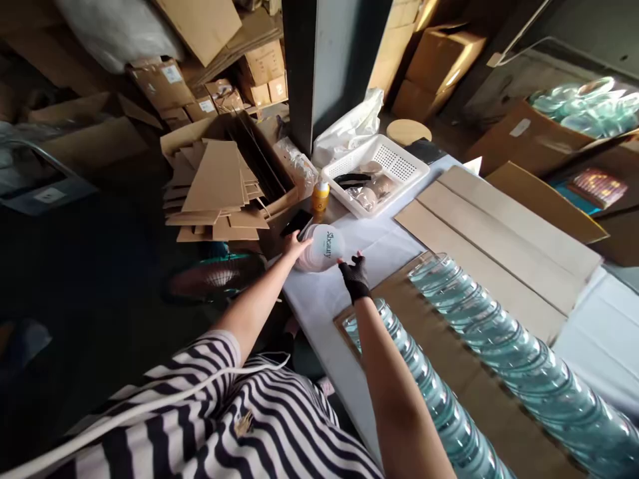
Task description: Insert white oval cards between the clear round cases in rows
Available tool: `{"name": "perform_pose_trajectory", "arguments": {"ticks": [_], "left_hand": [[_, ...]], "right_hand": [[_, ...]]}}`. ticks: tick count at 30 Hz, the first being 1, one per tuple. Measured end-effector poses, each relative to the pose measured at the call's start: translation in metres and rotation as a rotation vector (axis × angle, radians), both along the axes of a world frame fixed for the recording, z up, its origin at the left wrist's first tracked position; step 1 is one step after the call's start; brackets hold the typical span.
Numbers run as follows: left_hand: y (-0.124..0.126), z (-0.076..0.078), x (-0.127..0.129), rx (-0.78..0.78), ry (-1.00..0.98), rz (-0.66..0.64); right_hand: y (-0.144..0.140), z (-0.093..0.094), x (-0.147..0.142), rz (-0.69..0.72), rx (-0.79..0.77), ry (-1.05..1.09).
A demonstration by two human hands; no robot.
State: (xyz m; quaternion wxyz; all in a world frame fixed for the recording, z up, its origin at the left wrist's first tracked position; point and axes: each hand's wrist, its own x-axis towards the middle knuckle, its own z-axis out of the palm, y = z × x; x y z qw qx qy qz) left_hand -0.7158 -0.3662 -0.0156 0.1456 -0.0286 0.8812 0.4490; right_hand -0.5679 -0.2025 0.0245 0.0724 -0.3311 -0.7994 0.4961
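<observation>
the pale round plastic lid printed "beauty" (320, 248) sits clamped between both hands, left hand (294, 247) bare, gloved right hand (355, 276) opposite, over the white counter (319, 299).

left grip (295, 247): fingers curled | right grip (355, 277): gloved, fingers spread

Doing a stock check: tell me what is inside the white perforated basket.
The white basket holds clear plastic bags with pale round items inside and a dark flat object. What lies beneath the bags on the basket floor is covered, and the items cannot be identified.
</observation>
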Motion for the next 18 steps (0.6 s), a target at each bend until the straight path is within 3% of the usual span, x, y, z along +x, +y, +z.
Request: {"name": "perform_pose_trajectory", "arguments": {"ticks": [3,6,9,12,18], "left_hand": [[0.005,-0.006,-0.003,-0.005,0.084,-0.032],[0.008,-0.003,-0.002,-0.006,0.191,-0.033],[0.009,0.008,0.002,0.148,0.176,-0.093],[0.01,0.023,0.009,0.388,0.047,-0.164],[0.011,0.058,0.033,0.89,-0.295,-0.255]], "right_hand": [[-0.002,-0.021,-0.04,0.015,0.016,-0.133],[-0.005,-0.037,-0.046,-0.022,-0.008,-0.101],[-0.009,-0.038,-0.041,-0.096,-0.054,-0.035],[-0.011,-0.022,-0.032,-0.118,-0.144,0.089],[-0.01,0.035,0.001,-0.181,-0.55,0.335]]}}
